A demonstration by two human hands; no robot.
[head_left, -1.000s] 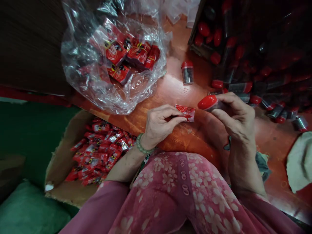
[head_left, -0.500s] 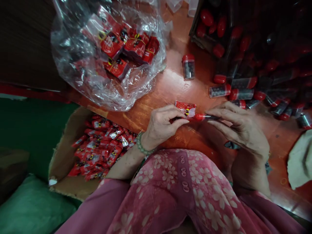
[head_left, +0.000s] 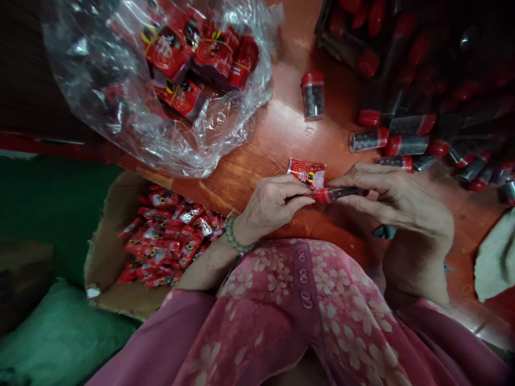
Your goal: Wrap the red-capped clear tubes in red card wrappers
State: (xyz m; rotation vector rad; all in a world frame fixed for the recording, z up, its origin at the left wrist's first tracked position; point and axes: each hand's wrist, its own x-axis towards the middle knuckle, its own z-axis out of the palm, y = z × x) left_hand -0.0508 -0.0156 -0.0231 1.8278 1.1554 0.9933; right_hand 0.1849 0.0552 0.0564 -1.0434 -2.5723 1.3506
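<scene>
Over the lacquered red tabletop (head_left: 277, 128): two-hand pinch grip.
Left hand (head_left: 271, 209) fingers hold red sachet (head_left: 306, 173) against capped tube (head_left: 340, 195); right hand (head_left: 396, 198) fingers grasp tube body.

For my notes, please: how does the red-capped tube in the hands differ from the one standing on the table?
The held tube lies almost level; the standing tube is upright. The held tube is gripped by the left hand and right hand; the standing tube rests alone on the table. Both have red caps and clear bodies with dark contents.
</scene>
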